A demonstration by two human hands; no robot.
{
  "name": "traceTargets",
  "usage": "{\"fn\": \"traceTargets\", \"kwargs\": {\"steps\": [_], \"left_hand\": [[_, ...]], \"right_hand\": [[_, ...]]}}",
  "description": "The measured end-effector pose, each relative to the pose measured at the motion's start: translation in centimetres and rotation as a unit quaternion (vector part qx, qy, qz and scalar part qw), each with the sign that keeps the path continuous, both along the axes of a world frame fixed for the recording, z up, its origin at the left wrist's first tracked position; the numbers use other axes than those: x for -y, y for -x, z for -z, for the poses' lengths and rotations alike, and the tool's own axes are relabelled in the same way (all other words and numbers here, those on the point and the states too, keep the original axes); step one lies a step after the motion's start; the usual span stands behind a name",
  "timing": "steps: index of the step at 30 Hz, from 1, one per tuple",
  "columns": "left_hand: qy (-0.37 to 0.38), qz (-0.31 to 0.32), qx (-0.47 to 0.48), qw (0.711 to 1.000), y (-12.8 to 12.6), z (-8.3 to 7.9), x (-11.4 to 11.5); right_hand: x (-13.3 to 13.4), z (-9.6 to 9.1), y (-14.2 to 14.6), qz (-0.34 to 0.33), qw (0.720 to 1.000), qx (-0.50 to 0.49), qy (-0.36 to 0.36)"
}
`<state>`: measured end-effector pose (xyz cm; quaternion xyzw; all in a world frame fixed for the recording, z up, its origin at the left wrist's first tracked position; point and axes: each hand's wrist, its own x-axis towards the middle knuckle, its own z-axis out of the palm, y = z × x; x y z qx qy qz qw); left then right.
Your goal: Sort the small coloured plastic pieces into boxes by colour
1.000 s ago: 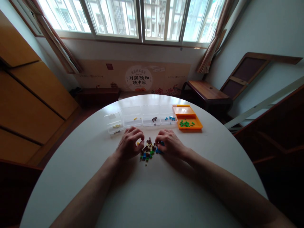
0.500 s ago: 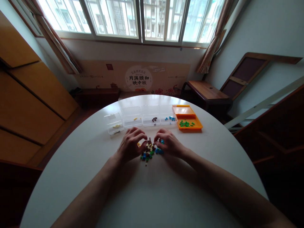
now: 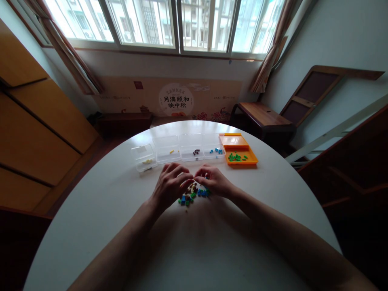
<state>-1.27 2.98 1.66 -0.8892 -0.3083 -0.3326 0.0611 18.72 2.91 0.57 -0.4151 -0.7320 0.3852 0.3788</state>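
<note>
A small heap of mixed coloured bricks [image 3: 191, 195], brown, blue, green and cream, lies on the round white table [image 3: 194, 250]. My left hand [image 3: 170, 185] is at the heap's left side with its fingers curled in a pinch over the pieces. My right hand [image 3: 212, 180] is at the heap's right side, fingers also curled and pinched. The fingertips of both hands nearly meet above the heap. What each pinch holds is too small to make out.
A row of clear plastic boxes stands behind the heap: one with cream pieces [image 3: 144, 158], one with a yellow piece [image 3: 167, 150], one with brown pieces [image 3: 192, 148], one with blue pieces [image 3: 214, 146]. An orange box [image 3: 239, 150] with green pieces sits at the right end.
Both hands have drawn inward over the heap, and their fingertips have come close together above the pieces. The heap looks slightly more spread toward me.
</note>
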Motion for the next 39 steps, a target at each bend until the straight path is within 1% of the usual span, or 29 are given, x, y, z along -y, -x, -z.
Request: {"fn": "traceTargets", "kwargs": {"steps": [8, 14, 16, 19, 23, 26, 29, 31, 33, 35, 39], "left_hand": [[-0.025, 0.012, 0.004, 1.0, -0.1, -0.1, 0.0], [-0.075, 0.012, 0.02, 0.997, -0.3, 0.3, 0.0], [-0.083, 0.003, 0.022, 0.996, -0.2, 0.4, -0.1], [-0.091, -0.041, 0.036, 0.994, 0.3, 0.4, -0.5], [-0.102, -0.15, 0.091, 0.979, 1.5, 0.5, -1.6], [-0.09, -0.24, 0.131, 0.958, 2.4, 0.6, -2.7], [-0.051, -0.333, 0.165, 0.927, 3.2, 0.6, -4.0], [-0.02, -0.375, 0.175, 0.91, 3.5, 0.4, -4.9], [0.003, -0.39, 0.169, 0.905, 3.6, 0.2, -5.8], [0.019, -0.391, 0.157, 0.907, 3.5, 0.1, -6.3], [0.027, -0.39, 0.155, 0.907, 3.0, 0.2, -6.3]], "right_hand": [[0.1, 0.2, 0.1, 0.007, 1.0, -0.012, -0.003], [0.0, 0.4, 0.2, 0.018, 1.0, -0.021, -0.013], [-0.1, 0.6, 0.1, 0.027, 0.999, -0.023, -0.024], [-0.2, 1.0, 0.0, 0.061, 0.996, -0.014, -0.061], [-0.3, 1.4, -0.3, 0.1, 0.988, 0.007, -0.117], [-0.4, 1.5, -0.3, 0.122, 0.981, 0.018, -0.15], [-0.5, 1.5, -0.1, 0.133, 0.981, 0.02, -0.142], [-0.6, 1.5, -0.1, 0.137, 0.982, 0.02, -0.131], [-0.6, 1.5, -0.1, 0.139, 0.982, 0.021, -0.123], [-0.6, 1.5, -0.2, 0.141, 0.982, 0.023, -0.121], [-0.7, 1.6, -0.3, 0.141, 0.983, 0.021, -0.118]]}}
